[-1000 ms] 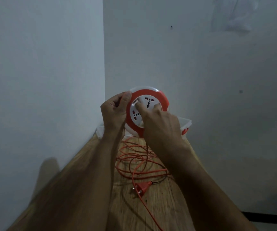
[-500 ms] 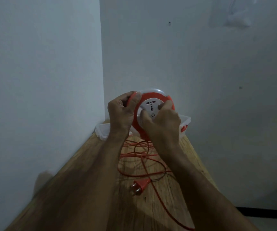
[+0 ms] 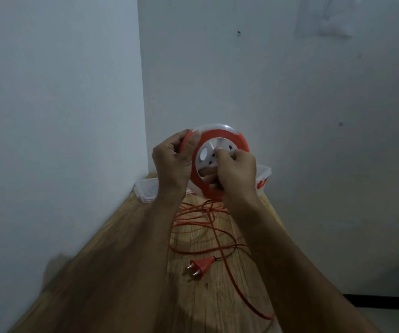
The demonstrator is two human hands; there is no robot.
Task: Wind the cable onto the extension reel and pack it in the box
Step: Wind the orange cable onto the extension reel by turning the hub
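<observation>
Presently, item one: wooden table (image 3: pixel 220 306), narrow, running from 6 o'clock to the room corner at 12 o'clock; wall along its left edge, open floor off its right edge. Item two: clear plastic box (image 3: pixel 146 191) at the far end against the corner, red marks on its right side (too small to read). Item three: extension reel (image 3: pixel 220 143), orange ring, white socket face, held upright above the box's near rim; no legible writing. Left hand (image 3: pixel 172 164) grips the reel's rim at 9 o'clock, fingers curled round it. Right hand (image 3: pixel 235 174) lies over the socket face at 4 o'clock, fingers curled and pinching at the hub. Item four: orange cable (image 3: pixel 195 218) in loose loops below the reel; plug (image 3: pixel 199 266) lies at 6 o'clock.
</observation>
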